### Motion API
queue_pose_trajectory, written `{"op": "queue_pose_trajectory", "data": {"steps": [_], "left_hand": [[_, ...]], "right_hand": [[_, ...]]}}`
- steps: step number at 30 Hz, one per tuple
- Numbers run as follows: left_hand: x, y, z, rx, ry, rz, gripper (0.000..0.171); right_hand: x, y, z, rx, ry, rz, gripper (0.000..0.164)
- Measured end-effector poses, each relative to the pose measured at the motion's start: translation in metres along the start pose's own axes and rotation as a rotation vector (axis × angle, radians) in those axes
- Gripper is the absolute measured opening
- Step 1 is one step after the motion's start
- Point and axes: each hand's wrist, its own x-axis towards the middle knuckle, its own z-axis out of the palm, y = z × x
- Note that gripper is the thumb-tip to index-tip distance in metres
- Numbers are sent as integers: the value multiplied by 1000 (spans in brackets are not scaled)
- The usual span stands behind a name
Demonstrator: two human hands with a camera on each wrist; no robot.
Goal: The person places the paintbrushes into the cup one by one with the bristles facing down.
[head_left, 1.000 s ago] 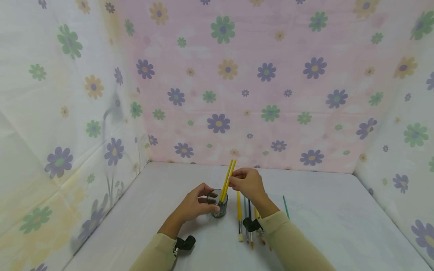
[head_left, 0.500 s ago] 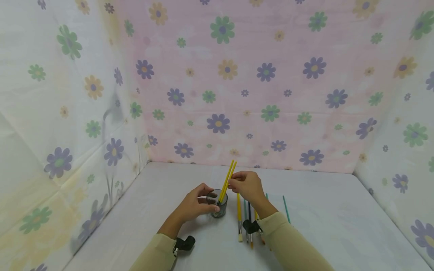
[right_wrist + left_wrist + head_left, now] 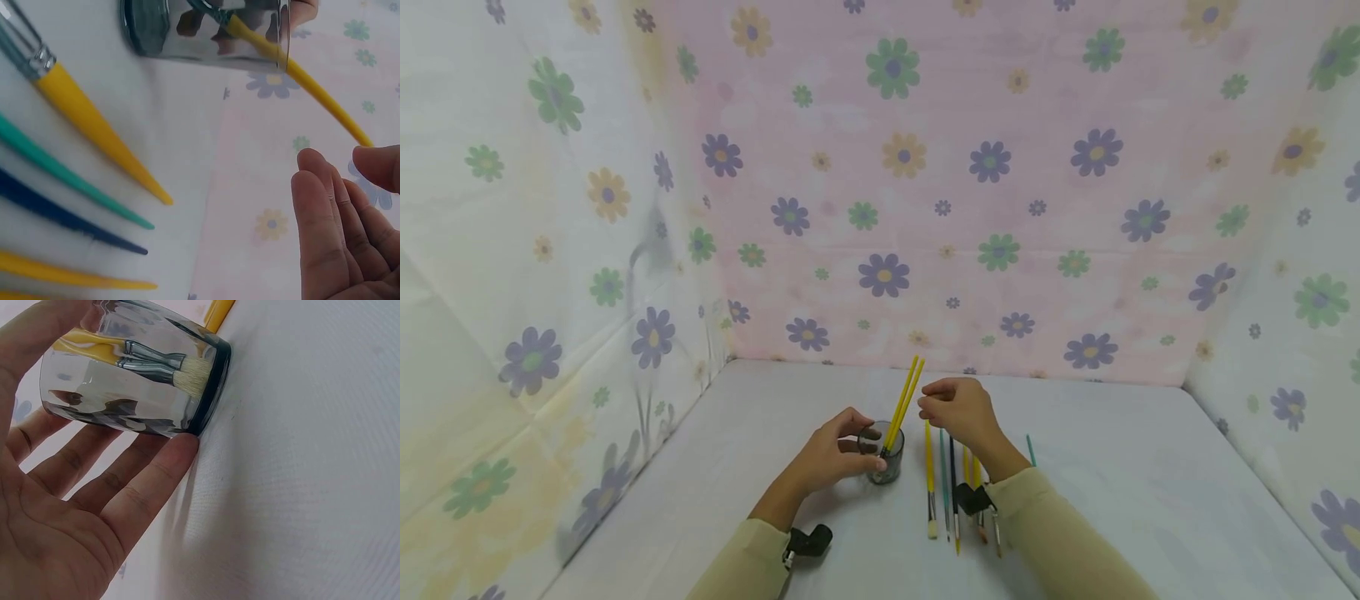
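Observation:
My left hand (image 3: 835,450) holds a clear drinking glass (image 3: 892,472), thumb on one side and fingers on the other; its base is on the table. Two yellow-handled paintbrushes (image 3: 904,404) lean to the right in it. Their pale bristles (image 3: 192,376) point down near the glass's dark base in the left wrist view. Just right of the handles is my right hand (image 3: 958,410), holding nothing. In the right wrist view a space separates its thumb (image 3: 381,169) from its fingers, close to the end of a yellow handle (image 3: 331,103).
Right of the glass, several paintbrushes lie side by side, bristles toward me: a yellow one (image 3: 930,467), a teal one (image 3: 943,471), a dark blue one (image 3: 953,475) and others partly under my right wrist. Another teal handle (image 3: 1031,450) shows farther right. Flowered cloth (image 3: 925,317) encloses the white table.
My right hand has let go of the yellow paintbrush and moved slightly right. Both brushes stay leaning in the glass. My left hand keeps its hold.

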Motion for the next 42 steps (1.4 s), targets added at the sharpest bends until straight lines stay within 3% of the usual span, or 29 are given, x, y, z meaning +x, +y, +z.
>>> {"op": "queue_pose_trajectory", "data": {"steps": [7,23,30,36,42], "left_hand": [[0,0,0,15,13,11,61],[-2,5,4,26,26,18,62],[-3,8,6,101,57,13,68],[-2,11,9,162,74,-25,80],[1,9,14,209,79,-52,90]], "right_hand": [[-1,6,-16,-32,18,-15,21],[-18,33,-58,-198,60,93,23],[-21,50,-80,-229,81,133,28],[-24,61,-95,-274,89,172,25],[-28,69,-108,-357,86,228,32]]}}
